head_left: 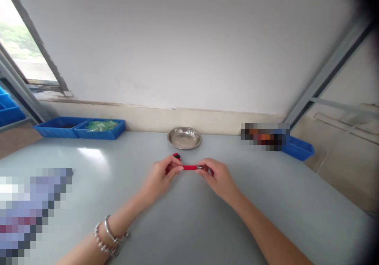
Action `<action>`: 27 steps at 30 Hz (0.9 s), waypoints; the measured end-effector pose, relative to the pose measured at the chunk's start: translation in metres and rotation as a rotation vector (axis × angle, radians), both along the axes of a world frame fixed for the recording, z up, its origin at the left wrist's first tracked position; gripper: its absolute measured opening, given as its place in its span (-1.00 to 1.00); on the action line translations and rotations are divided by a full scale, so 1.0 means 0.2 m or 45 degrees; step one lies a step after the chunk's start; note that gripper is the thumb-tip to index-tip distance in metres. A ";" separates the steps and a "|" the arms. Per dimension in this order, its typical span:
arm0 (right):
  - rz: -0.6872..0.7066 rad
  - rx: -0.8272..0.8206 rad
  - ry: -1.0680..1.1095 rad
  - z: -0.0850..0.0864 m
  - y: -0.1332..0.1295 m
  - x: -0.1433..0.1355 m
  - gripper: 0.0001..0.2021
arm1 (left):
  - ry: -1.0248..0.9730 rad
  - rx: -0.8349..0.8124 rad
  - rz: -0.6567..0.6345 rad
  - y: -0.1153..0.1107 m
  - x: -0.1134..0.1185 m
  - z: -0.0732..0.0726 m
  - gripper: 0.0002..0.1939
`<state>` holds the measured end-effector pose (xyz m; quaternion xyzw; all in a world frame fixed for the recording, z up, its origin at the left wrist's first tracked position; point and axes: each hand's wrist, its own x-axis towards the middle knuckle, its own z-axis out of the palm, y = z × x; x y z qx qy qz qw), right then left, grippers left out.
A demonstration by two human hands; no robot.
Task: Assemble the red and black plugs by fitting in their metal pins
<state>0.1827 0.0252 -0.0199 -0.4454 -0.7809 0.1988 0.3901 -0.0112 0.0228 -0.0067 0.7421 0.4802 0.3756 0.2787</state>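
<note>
A narrow red strap [190,167] is stretched level between my two hands, above the grey table [189,217]. My left hand [160,175] pinches its left end between thumb and fingers. A red and black piece [177,156] shows just behind those fingers; whether it is joined to the strap I cannot tell. At the strap's right end, my right hand [218,175] is closed around a small silvery metal fitting [199,167], partly hidden by the fingertips. Beyond the hands stands a round, shallow steel bowl [184,138].
Two blue trays stand at the back left: one dark inside [60,128], the other [114,134] holding green plastic bags [102,125]. Another blue tray [299,148] is at the back right, beside a blurred-out patch. A pixelated item [32,209] lies at left. Metal posts [331,67] flank the table.
</note>
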 end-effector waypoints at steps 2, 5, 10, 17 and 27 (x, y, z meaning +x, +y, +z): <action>0.001 -0.012 -0.027 0.00 0.00 0.00 -0.85 | 0.004 0.015 0.006 0.00 0.00 0.00 -0.83; 0.019 -0.043 -0.058 0.01 -0.01 0.00 -0.81 | 0.017 0.036 0.008 0.01 -0.01 -0.01 -0.82; 0.086 -0.173 -0.040 0.03 -0.02 -0.01 -0.65 | 0.009 0.056 0.001 0.01 -0.01 -0.02 -0.84; 0.117 -0.208 -0.051 0.04 -0.02 0.00 -0.74 | -0.031 0.051 0.014 0.01 -0.01 -0.02 -0.84; 0.145 -0.269 -0.091 0.04 -0.02 0.00 -0.65 | -0.074 0.022 -0.035 0.02 -0.01 -0.04 -0.84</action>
